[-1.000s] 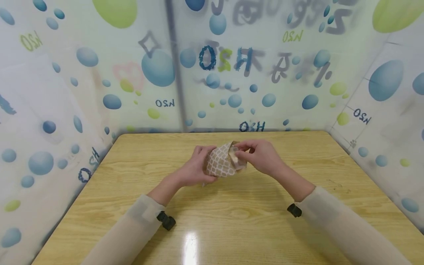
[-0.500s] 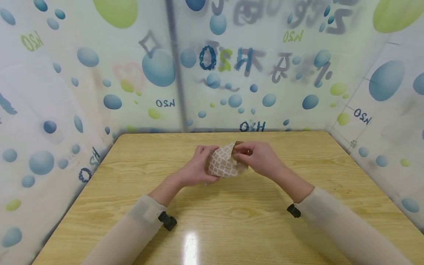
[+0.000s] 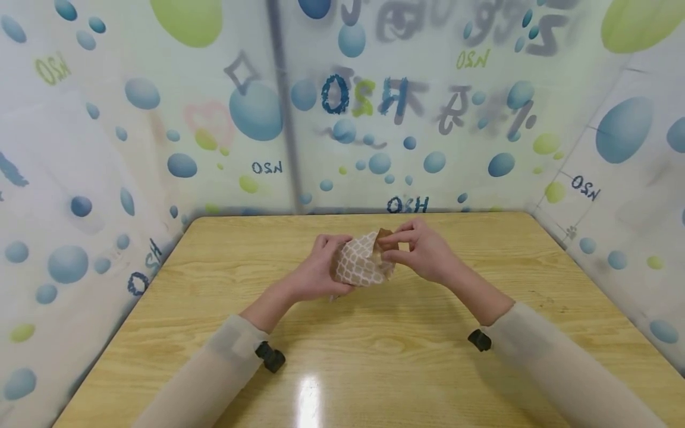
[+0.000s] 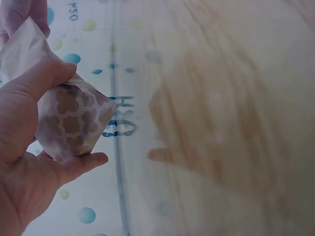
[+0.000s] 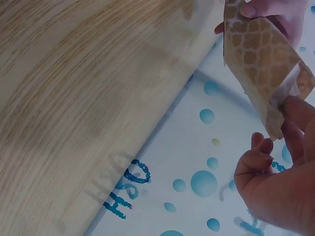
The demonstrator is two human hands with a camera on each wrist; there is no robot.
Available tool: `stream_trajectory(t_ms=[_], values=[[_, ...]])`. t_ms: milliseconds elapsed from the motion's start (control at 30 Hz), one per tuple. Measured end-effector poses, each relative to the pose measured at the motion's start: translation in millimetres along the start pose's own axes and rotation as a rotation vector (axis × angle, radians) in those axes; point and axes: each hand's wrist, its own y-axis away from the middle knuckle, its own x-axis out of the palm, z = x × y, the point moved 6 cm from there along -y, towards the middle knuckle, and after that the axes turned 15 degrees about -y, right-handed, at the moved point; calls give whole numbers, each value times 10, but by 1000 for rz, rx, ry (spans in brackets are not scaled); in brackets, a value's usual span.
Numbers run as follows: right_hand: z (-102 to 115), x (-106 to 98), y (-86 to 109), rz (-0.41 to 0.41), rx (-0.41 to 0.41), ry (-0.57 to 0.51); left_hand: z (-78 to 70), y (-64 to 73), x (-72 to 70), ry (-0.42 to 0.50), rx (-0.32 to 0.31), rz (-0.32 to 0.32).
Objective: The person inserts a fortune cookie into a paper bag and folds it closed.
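The patterned paper bag (image 3: 357, 263) is being held above the tabletop (image 3: 385, 356). The left hand (image 3: 314, 274) is gripping one end, fingers curling around it. The right hand (image 3: 424, 251) is touching the open end, fingers slightly parted—the views are not showing whether they are pinching it.

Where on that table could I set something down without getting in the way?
There's bare wood on the table between the left sleeve and right sleeve, outside both, and toward both back corners. It's crowded around the patterned bag, gripped by the left hand, with the right hand at its open end.
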Motion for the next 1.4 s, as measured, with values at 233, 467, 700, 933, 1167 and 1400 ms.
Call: stream_trajectory(t_ms=[233,467,700,933,1167,1400], values=[[-11,-30,10,54,3,-17,-6,13,-13,9,-29,-32],[-47,-12,14,98,44,-79,19,16,-3,18,-45,-40],[-55,-18,25,68,33,-112,11,10,-22,46,-66,-75],[-92,-46,34,-1,31,-166,52,-1,-6,67,-91,-99],[-125,33,41,-31,104,-407,17,-32,-6,112,-195,-203],[-92,171,52,10,18,-349,-188,-5,37,160,-146,-200]])
